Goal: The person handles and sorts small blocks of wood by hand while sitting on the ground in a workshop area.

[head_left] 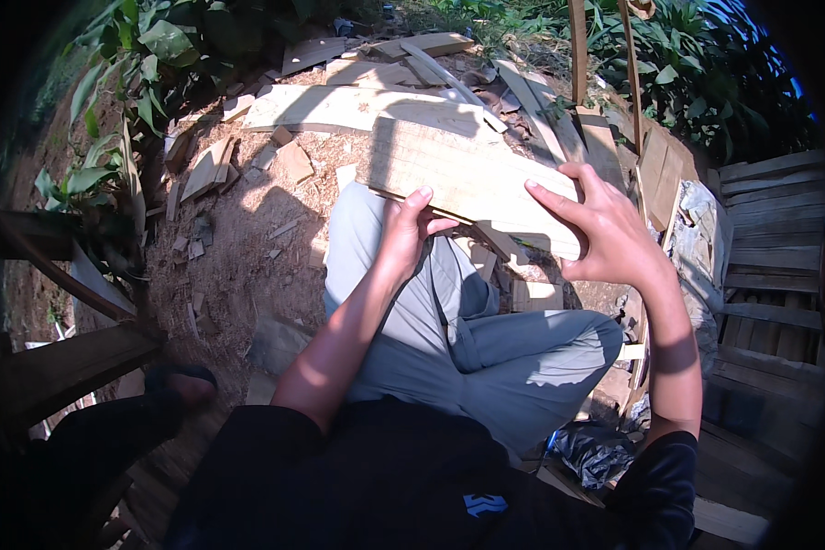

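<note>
A pale wooden board [467, 183] lies slantwise above my knees, its surface partly in sun and partly in shadow. My left hand [407, 227] grips its near edge, with the thumb on top and the other fingers partly hidden underneath. At the board's right end, my right hand [614, 225] is closed around the end, thumb and forefinger spread over the upper face and edge. A thin dark line runs along the near edge beside my left hand.
Another long pale plank [293, 108] lies beyond the board. Wood offcuts [209, 170] and sawdust cover the ground. Wooden slats [770, 238] stand at the right, with a black plastic bag [596, 451] near my right elbow. Another person's foot [191, 389] is at the left.
</note>
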`<state>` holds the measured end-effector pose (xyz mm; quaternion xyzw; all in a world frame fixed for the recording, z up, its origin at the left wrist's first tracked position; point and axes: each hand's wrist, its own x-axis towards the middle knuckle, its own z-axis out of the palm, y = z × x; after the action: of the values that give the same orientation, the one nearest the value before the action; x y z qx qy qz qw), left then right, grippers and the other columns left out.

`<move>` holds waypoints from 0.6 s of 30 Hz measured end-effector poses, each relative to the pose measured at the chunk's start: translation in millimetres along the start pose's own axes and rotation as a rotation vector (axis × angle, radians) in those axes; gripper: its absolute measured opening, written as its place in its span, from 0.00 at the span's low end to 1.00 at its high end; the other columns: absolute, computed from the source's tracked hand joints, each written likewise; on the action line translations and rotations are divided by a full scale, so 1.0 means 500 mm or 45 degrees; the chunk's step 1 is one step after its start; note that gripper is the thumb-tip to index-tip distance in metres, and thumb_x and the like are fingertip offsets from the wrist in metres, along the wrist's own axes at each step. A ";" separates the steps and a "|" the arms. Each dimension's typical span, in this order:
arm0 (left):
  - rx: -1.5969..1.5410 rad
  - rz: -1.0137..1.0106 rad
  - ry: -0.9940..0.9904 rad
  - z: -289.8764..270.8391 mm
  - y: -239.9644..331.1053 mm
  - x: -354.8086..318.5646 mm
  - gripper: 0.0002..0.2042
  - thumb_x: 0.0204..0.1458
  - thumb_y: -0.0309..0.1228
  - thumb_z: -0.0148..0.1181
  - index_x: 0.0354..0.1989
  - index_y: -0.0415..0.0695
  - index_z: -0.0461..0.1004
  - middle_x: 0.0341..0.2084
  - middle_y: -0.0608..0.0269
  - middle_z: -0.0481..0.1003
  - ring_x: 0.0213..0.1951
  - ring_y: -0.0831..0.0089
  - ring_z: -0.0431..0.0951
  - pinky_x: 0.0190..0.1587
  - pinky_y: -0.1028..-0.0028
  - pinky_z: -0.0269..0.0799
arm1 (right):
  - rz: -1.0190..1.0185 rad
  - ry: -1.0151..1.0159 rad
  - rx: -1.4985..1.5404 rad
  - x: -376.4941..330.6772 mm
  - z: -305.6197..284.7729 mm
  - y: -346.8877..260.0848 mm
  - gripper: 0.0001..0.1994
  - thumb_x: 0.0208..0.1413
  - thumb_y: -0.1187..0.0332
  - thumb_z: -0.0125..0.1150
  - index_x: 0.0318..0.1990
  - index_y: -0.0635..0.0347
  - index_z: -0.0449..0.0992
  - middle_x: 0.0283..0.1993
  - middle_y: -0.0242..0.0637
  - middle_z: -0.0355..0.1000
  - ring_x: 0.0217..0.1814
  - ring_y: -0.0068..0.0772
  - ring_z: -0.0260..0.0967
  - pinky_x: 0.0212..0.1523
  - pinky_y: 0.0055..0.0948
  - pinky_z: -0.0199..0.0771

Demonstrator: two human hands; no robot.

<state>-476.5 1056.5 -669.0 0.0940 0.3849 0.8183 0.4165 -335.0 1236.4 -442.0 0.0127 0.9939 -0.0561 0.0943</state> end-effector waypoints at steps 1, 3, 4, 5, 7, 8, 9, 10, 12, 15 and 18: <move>0.001 -0.035 0.039 0.003 0.000 -0.006 0.34 0.56 0.50 0.55 0.62 0.35 0.63 0.54 0.50 0.74 0.54 0.63 0.77 0.53 0.62 0.77 | -0.013 0.006 0.002 -0.003 0.000 0.002 0.49 0.26 0.67 0.76 0.67 0.38 0.68 0.63 0.51 0.61 0.61 0.56 0.65 0.58 0.44 0.70; 0.013 -0.024 0.084 0.010 -0.001 -0.017 0.34 0.56 0.50 0.55 0.62 0.34 0.62 0.54 0.50 0.74 0.54 0.62 0.77 0.53 0.61 0.76 | -0.043 0.019 0.010 -0.009 0.006 0.004 0.49 0.27 0.67 0.77 0.68 0.37 0.67 0.64 0.51 0.61 0.61 0.57 0.65 0.58 0.45 0.69; 0.021 -0.018 0.109 0.010 -0.003 -0.023 0.34 0.56 0.50 0.55 0.62 0.34 0.62 0.54 0.50 0.73 0.54 0.62 0.77 0.53 0.61 0.76 | -0.040 0.034 0.010 -0.012 0.013 0.005 0.49 0.27 0.67 0.76 0.67 0.36 0.67 0.64 0.51 0.61 0.61 0.57 0.65 0.58 0.45 0.69; -0.023 0.003 0.104 0.014 -0.009 -0.028 0.34 0.55 0.50 0.56 0.62 0.34 0.63 0.53 0.50 0.74 0.53 0.63 0.77 0.52 0.61 0.76 | -0.036 0.050 0.010 -0.016 0.021 0.005 0.49 0.26 0.67 0.76 0.67 0.34 0.68 0.64 0.50 0.61 0.61 0.57 0.65 0.59 0.46 0.68; -0.041 -0.008 0.119 0.009 -0.022 -0.041 0.34 0.55 0.49 0.57 0.61 0.34 0.64 0.53 0.50 0.74 0.53 0.64 0.77 0.52 0.63 0.76 | -0.002 0.007 0.002 -0.023 0.020 -0.003 0.49 0.25 0.68 0.76 0.67 0.34 0.68 0.65 0.48 0.60 0.62 0.56 0.63 0.61 0.47 0.65; -0.050 -0.012 0.123 0.006 -0.030 -0.048 0.33 0.54 0.49 0.57 0.61 0.34 0.65 0.53 0.50 0.74 0.53 0.64 0.78 0.51 0.63 0.76 | 0.006 -0.005 0.019 -0.030 0.015 -0.007 0.50 0.24 0.69 0.76 0.67 0.35 0.68 0.65 0.48 0.60 0.63 0.55 0.63 0.62 0.47 0.65; -0.076 -0.024 0.114 0.008 -0.030 -0.059 0.32 0.54 0.48 0.59 0.60 0.34 0.66 0.51 0.52 0.75 0.52 0.65 0.78 0.53 0.64 0.75 | 0.017 -0.017 0.046 -0.038 0.016 -0.010 0.50 0.24 0.70 0.76 0.67 0.36 0.68 0.65 0.48 0.60 0.63 0.54 0.62 0.62 0.46 0.64; -0.083 -0.092 0.137 0.006 -0.033 -0.073 0.35 0.52 0.47 0.61 0.62 0.35 0.63 0.53 0.53 0.73 0.54 0.64 0.76 0.55 0.62 0.73 | 0.032 -0.029 0.069 -0.050 0.015 -0.017 0.51 0.23 0.71 0.76 0.67 0.37 0.68 0.66 0.48 0.60 0.63 0.54 0.62 0.62 0.46 0.63; -0.134 -0.111 0.183 0.029 -0.045 -0.103 0.39 0.48 0.47 0.64 0.65 0.38 0.59 0.57 0.54 0.70 0.57 0.63 0.73 0.58 0.59 0.70 | 0.136 -0.071 0.082 -0.075 0.024 -0.031 0.49 0.25 0.73 0.74 0.67 0.38 0.68 0.64 0.47 0.62 0.63 0.51 0.62 0.62 0.44 0.63; -0.096 -0.278 0.198 0.006 -0.071 -0.151 0.45 0.44 0.46 0.67 0.68 0.39 0.53 0.61 0.53 0.64 0.62 0.61 0.67 0.63 0.57 0.63 | 0.199 -0.040 0.151 -0.109 0.072 -0.035 0.46 0.31 0.76 0.68 0.67 0.36 0.67 0.61 0.46 0.64 0.62 0.49 0.64 0.63 0.45 0.63; -0.024 -0.282 0.185 -0.001 -0.088 -0.165 0.46 0.43 0.46 0.67 0.68 0.39 0.51 0.62 0.53 0.63 0.63 0.59 0.65 0.65 0.57 0.61 | 0.223 -0.013 0.095 -0.127 0.091 -0.042 0.46 0.31 0.77 0.68 0.67 0.36 0.67 0.61 0.46 0.64 0.62 0.49 0.64 0.63 0.47 0.62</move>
<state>-397.3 1009.7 -686.8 -0.0124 0.4144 0.7755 0.4761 -264.7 1209.6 -472.0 0.1026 0.9857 -0.0845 0.1035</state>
